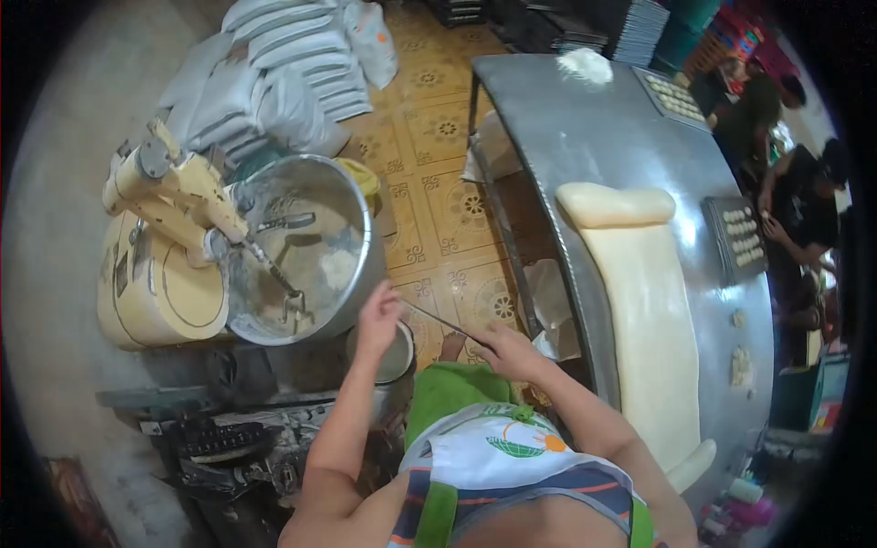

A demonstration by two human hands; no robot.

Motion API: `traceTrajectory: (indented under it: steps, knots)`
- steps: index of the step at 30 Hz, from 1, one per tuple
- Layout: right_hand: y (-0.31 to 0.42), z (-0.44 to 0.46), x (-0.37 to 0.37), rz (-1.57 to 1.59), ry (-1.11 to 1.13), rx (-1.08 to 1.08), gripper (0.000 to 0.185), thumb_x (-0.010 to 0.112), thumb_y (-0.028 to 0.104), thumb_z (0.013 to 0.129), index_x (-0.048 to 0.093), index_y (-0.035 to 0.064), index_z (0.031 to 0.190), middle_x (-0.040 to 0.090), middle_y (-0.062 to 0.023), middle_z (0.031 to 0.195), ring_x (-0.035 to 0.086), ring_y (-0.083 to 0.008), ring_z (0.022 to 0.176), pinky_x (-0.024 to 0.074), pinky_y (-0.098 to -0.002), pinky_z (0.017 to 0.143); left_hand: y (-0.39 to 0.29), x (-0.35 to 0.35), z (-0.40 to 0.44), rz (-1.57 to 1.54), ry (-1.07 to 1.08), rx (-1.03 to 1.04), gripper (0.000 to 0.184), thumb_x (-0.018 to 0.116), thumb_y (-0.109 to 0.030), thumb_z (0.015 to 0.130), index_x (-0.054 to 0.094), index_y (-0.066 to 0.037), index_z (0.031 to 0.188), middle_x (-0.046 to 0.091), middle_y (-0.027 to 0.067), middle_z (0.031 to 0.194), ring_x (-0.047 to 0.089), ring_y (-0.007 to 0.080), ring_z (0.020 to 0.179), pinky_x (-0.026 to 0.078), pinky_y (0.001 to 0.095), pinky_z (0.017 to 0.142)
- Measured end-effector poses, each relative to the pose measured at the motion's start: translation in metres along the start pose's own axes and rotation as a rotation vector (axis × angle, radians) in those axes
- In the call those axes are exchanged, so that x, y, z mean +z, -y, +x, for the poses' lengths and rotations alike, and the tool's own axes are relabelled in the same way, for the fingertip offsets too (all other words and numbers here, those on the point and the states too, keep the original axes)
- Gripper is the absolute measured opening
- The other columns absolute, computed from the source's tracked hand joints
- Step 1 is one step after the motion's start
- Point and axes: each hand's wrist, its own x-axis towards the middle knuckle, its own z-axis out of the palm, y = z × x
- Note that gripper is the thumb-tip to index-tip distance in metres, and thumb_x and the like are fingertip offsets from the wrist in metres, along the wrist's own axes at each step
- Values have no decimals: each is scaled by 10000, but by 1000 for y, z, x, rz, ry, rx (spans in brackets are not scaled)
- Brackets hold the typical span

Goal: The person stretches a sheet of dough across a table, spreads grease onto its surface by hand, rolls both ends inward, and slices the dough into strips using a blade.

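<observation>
Held across the front of my body is a long, thin, dark tool (445, 323); its exact kind is hard to make out. My right hand (513, 354) is closed around its thicker handle end. At the thin far end, the fingers of my left hand (378, 320) are pinched together on the tip. Just left of that hand stands a large metal mixing bowl (366, 251), with flour-like residue and a dough hook (294, 306) inside. To my right, a long sheet of dough (644, 301) lies on a metal table (585, 137), its far end rolled over.
The cream-coloured mixer (164, 283) stands at left, with stacked white sacks (292, 64) behind it. A bucket (398, 354) sits below my left hand. Trays of dough pieces (738, 233) and a flour heap (585, 66) are on the table. Other people (804, 196) work along its far side.
</observation>
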Motion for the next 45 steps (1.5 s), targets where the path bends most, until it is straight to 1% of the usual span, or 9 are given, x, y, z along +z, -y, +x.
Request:
traceTrajectory:
  steps: [5, 8, 17, 23, 28, 31, 35, 38, 45]
  knots:
    - [44, 144, 8, -493, 19, -89, 620, 611, 142, 853, 444, 262, 1438, 590, -182, 1028, 645, -347, 910, 546, -454, 693, 37, -106, 51, 533, -307, 261, 470, 507, -2, 903, 486, 19, 1372, 631, 203, 1216, 631, 324, 1083, 494, 365, 946]
    - [61, 206, 39, -571, 46, -104, 550, 597, 145, 857, 495, 219, 1392, 597, -167, 999, 649, -322, 892, 554, -419, 680, 5, -126, 75, 803, -119, 105, 506, 466, 15, 866, 475, 36, 1372, 567, 257, 1303, 539, 407, 1218, 416, 410, 1057]
    - [68, 231, 63, -723, 106, -126, 473, 596, 174, 859, 545, 107, 1325, 613, -138, 977, 649, -304, 872, 554, -394, 681, 31, -133, 114, 915, 363, -44, 577, 487, 34, 800, 463, 48, 1376, 454, 258, 1434, 376, 378, 1388, 316, 439, 1148]
    - [69, 188, 29, -709, 187, -122, 434, 613, 182, 857, 571, 112, 1283, 616, -143, 969, 659, -295, 882, 555, -408, 669, 9, -84, 70, 1331, 317, 226, 587, 536, 23, 787, 479, 30, 1371, 476, 247, 1420, 349, 402, 1404, 250, 556, 1152]
    - [66, 155, -16, -625, 302, 54, 431, 646, 200, 842, 575, 111, 1257, 615, -161, 984, 660, -308, 903, 556, -413, 705, -30, -73, 50, 1215, 522, 233, 617, 523, 46, 779, 433, 37, 1389, 408, 260, 1470, 348, 387, 1408, 250, 537, 1162]
    - [62, 154, -27, -504, 190, 90, 429, 654, 193, 832, 577, 110, 1246, 610, -170, 1007, 659, -317, 910, 552, -421, 726, -17, -94, 53, 835, 220, 478, 581, 498, 79, 801, 451, 61, 1380, 437, 266, 1447, 349, 410, 1403, 266, 495, 1164]
    - [52, 199, 12, -554, 33, -79, 423, 642, 166, 829, 564, 103, 1239, 595, -165, 1047, 645, -344, 937, 534, -439, 747, -7, -122, 71, 673, -71, 320, 599, 465, 107, 799, 423, 64, 1396, 403, 271, 1471, 344, 423, 1399, 270, 464, 1169]
    - [66, 236, 53, -612, -29, -139, 323, 584, 141, 855, 583, 101, 1176, 577, -162, 1089, 651, -324, 895, 542, -433, 698, 30, -133, 92, 823, -3, 96, 628, 465, 90, 781, 438, 43, 1407, 413, 274, 1463, 337, 415, 1404, 261, 408, 1177]
    - [50, 199, 66, -756, -3, -80, 378, 562, 207, 892, 558, 130, 1262, 625, -138, 1026, 664, -282, 840, 532, -393, 658, 12, -98, 79, 1137, 414, 46, 697, 514, 35, 768, 372, 18, 1450, 341, 252, 1521, 290, 410, 1429, 244, 454, 1183]
